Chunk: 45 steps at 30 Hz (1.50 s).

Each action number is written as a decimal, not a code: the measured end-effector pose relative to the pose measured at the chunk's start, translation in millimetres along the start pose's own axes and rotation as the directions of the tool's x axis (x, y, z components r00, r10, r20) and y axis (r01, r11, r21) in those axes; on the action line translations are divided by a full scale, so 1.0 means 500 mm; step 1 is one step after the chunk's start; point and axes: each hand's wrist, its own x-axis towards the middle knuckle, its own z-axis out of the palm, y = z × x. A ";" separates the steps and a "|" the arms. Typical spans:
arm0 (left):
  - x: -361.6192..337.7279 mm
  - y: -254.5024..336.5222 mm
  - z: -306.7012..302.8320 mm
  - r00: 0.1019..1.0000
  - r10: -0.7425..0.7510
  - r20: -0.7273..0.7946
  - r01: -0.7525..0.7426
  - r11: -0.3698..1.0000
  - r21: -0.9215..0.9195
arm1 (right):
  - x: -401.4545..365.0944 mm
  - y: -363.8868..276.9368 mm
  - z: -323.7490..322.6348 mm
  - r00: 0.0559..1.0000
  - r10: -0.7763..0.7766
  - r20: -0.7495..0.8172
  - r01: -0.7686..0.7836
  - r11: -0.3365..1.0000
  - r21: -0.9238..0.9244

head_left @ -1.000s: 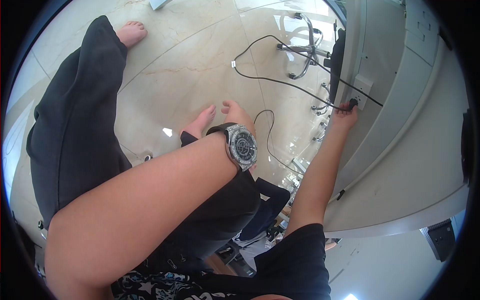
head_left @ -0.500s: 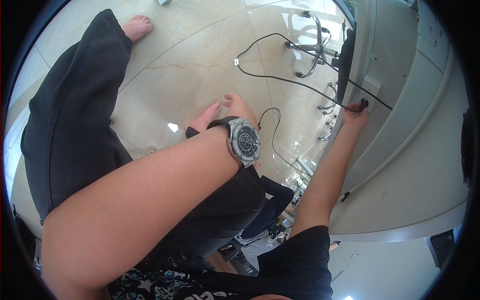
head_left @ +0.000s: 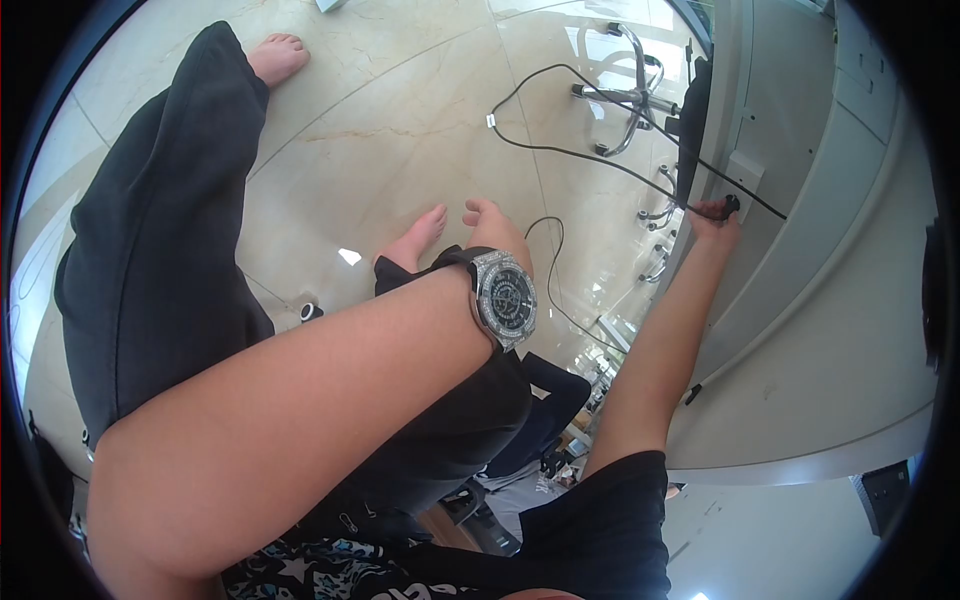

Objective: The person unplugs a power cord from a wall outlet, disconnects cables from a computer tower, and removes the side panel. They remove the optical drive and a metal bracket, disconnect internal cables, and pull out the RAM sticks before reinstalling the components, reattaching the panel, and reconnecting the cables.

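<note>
My right hand (head_left: pixel 712 221) is closed around a black plug (head_left: pixel 731 206) at a white wall-type socket (head_left: pixel 744 175) on the grey panel. Whether the prongs are in the socket is hidden. A black cable (head_left: pixel 570 153) runs from the plug in a long loop with a white tag (head_left: pixel 491 121). My left hand (head_left: pixel 490 222) hangs over my lower leg, its visible fingertips apart and nothing seen in them; my forearm and a sparkling watch (head_left: pixel 506 300) hide part of it. Behind this hand, a second thin dark cable (head_left: pixel 553 270) passes over the floor.
The white desk (head_left: pixel 800 400) and its panel stand at the right. Chrome chair bases (head_left: pixel 630 95) rest on the glossy tiled floor (head_left: pixel 370 130). My bare foot (head_left: pixel 278 58) is at upper left, another bare foot (head_left: pixel 418 238) near the middle.
My left forearm and watch have shifted slightly right and down. The cable loop's tagged end has moved a little right. My right hand stays at the socket with the plug.
</note>
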 end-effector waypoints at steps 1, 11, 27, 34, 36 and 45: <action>0.002 -0.003 -0.002 1.000 0.015 -0.004 -0.014 1.000 0.010 | -0.001 0.001 0.001 1.000 0.005 0.018 -0.005 1.000 0.001; 0.000 -0.002 -0.003 0.997 0.039 -0.067 -0.033 0.995 0.095 | 0.000 0.014 0.006 0.991 0.069 0.114 -0.068 0.998 -0.009; 0.029 -0.004 -0.019 0.999 0.025 -0.045 -0.024 0.999 0.029 | 0.037 -0.003 0.060 0.984 -0.074 -0.160 0.055 0.992 -0.116; 0.025 -0.010 0.018 0.985 -0.066 -0.162 0.077 0.995 0.061 | -0.040 0.034 0.075 0.957 -0.150 -0.250 0.108 0.979 -0.174; 0.009 -0.024 0.004 0.987 -0.067 -0.148 0.074 0.996 0.043 | -0.094 0.042 0.062 0.982 -0.095 -0.163 0.065 0.982 -0.180; -0.124 -0.077 0.123 0.944 -0.073 -0.321 0.164 0.949 0.268 | -0.669 0.449 -0.299 0.418 0.772 0.480 0.780 -0.034 -0.625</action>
